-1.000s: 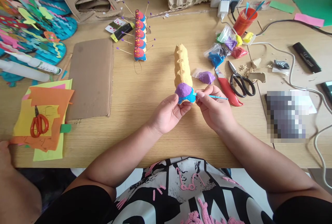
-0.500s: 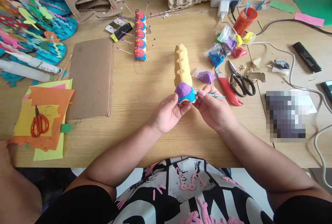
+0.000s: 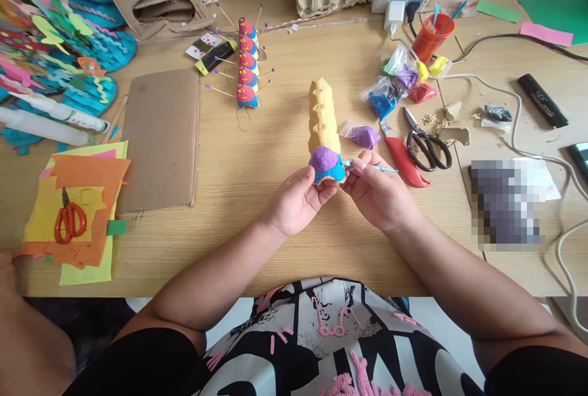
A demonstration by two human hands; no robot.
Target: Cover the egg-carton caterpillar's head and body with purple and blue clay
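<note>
A yellow bumpy carton strip (image 3: 323, 111) points away from me, its near end covered with purple clay (image 3: 324, 160) and blue clay (image 3: 331, 174) below it. My left hand (image 3: 298, 199) pinches the strip's near end from the left. In my right hand (image 3: 379, 191) is a thin light-blue tool (image 3: 379, 168), its tip at the right edge of the blue clay; those fingers also touch the strip's near end. A finished-looking strip with red and blue clay (image 3: 248, 65) and purple-tipped sticks lies farther off, left of centre.
Right of the hands lie a purple clay bag (image 3: 365, 136), a red cutter (image 3: 407, 160) and black scissors (image 3: 429, 145). Cardboard (image 3: 160, 139) and orange scissors (image 3: 70, 218) on paper are to the left. Another person's arm (image 3: 27, 335) shows at lower left.
</note>
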